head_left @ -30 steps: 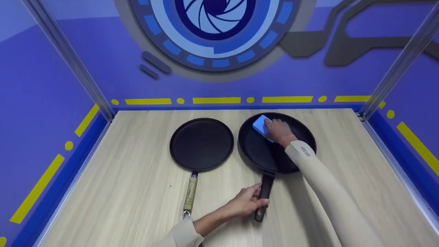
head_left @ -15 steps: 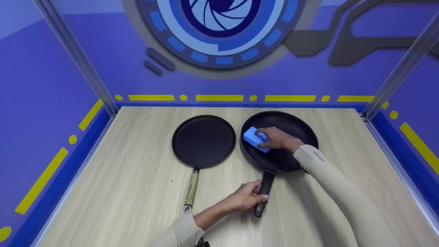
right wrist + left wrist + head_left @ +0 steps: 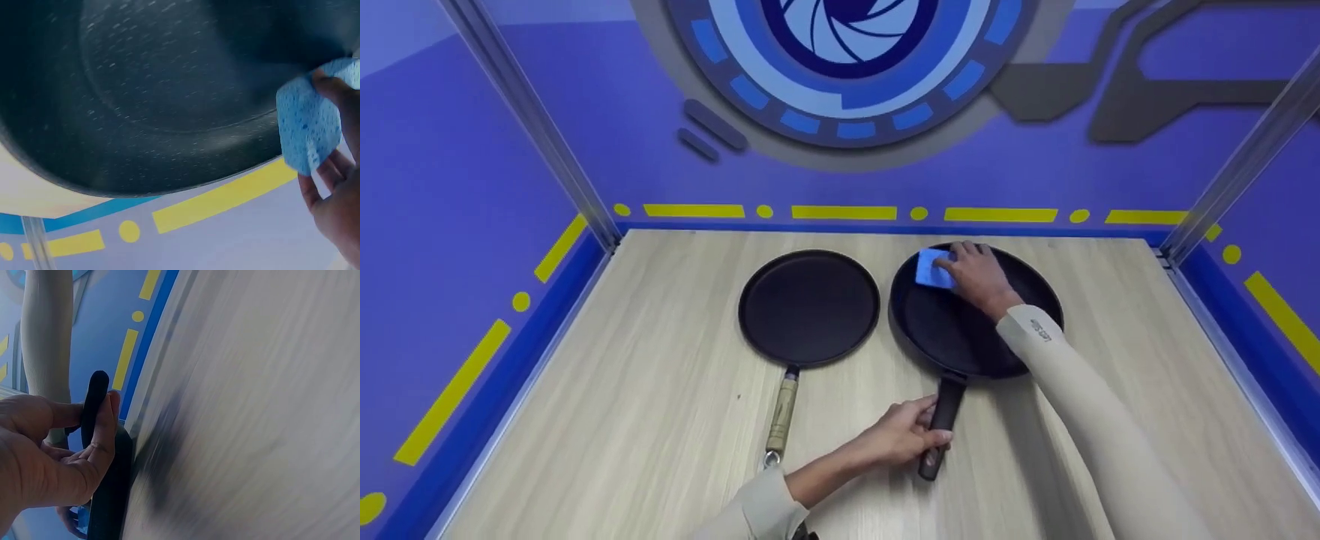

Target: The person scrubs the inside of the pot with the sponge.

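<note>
A: We're live at the table (image 3: 660, 375), and the blue sponge (image 3: 930, 268) is in play! We have it at eleven o'clock in the deep frying pan (image 3: 941, 330).

B: Right hand (image 3: 981, 277) on it, thumb and fingers clamped on the sponge. Whether it touches the pan there, we can't quite tell.

A: Down towards half past six, the left hand (image 3: 894, 439) has its fingers pinched on the black handle (image 3: 949, 409); looks like steadying to us.

B: How far along? We'd call it mid-wipe: sponge not yet set aside, and how much surface is covered we can't say.

A: The right wrist view gives us pale specks (image 3: 112, 65) inside; coating or residue, no telling.

B: So the deep pan holds the sponge. At its nine o'clock, the flat pan (image 3: 809, 307) shows us its dark surface, wooden handle (image 3: 782, 412) pointing towards half past six, neither hand gripping it.

A: Whether that one's had its turn, we cannot judge.
</note>
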